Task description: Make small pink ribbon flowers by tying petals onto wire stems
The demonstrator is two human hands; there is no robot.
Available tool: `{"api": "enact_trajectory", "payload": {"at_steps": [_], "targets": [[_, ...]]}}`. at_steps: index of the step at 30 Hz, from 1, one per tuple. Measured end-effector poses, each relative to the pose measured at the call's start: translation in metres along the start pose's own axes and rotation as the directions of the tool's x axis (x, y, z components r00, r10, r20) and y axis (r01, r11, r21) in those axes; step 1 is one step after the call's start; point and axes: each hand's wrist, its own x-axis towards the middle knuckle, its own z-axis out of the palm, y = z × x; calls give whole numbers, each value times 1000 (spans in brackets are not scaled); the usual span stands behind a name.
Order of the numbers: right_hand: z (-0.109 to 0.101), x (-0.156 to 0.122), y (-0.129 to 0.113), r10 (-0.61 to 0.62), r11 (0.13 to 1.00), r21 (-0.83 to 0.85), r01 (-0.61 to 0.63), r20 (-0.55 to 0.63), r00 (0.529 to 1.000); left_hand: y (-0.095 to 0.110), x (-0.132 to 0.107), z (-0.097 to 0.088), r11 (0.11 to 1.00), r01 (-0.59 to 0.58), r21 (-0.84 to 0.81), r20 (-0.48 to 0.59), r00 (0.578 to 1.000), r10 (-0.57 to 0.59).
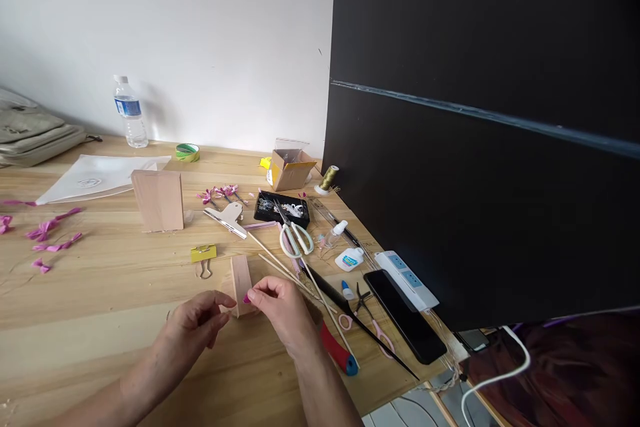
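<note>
My left hand point(193, 330) and my right hand point(283, 313) meet low at the table's front, fingers pinched together just before a small upright wooden block point(241, 280). A tiny pink piece point(246, 298) shows between the right fingertips. What the left fingers pinch is too small to make out. A yellow binder clip point(203, 254) lies just behind the left hand. Thin wooden sticks point(280, 267) run past the right hand.
On the wooden table point(100, 307): a larger wooden block point(158, 201), pink paper bits point(50, 233), scissors point(295, 237), a black tray point(281, 208), glue bottle point(349, 259), phone point(405, 313), power strip point(406, 279), cardboard box point(291, 169), water bottle point(129, 112). A black board point(480, 147) stands at right.
</note>
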Motion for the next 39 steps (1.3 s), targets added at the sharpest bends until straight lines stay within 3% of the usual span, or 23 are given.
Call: {"api": "enact_trajectory", "payload": {"at_steps": [4, 7, 15, 26, 34, 39], "targets": [[7, -4, 4, -15, 993, -116, 10, -40, 999, -15, -2, -1, 950, -248, 191, 12, 968, 250], [11, -4, 5, -34, 976, -216, 12, -98, 995, -22, -1, 0, 918, -306, 253, 68, 952, 299], [15, 1, 11, -78, 928, -372, 11, -165, 983, -30, 7, 1, 911, -253, 325, 132, 966, 221], [5, 8, 10, -107, 903, -429, -14, -257, 960, -39, 13, 0, 926, -184, 331, 183, 975, 128], [-35, -15, -16, -229, 917, -392, 71, -372, 899, -38, 14, 0, 933, -154, 325, 195, 976, 93], [-81, -27, -6, -248, 858, -514, 3, -408, 879, -50, 17, -6, 944, -109, 311, 166, 984, 59]]}}
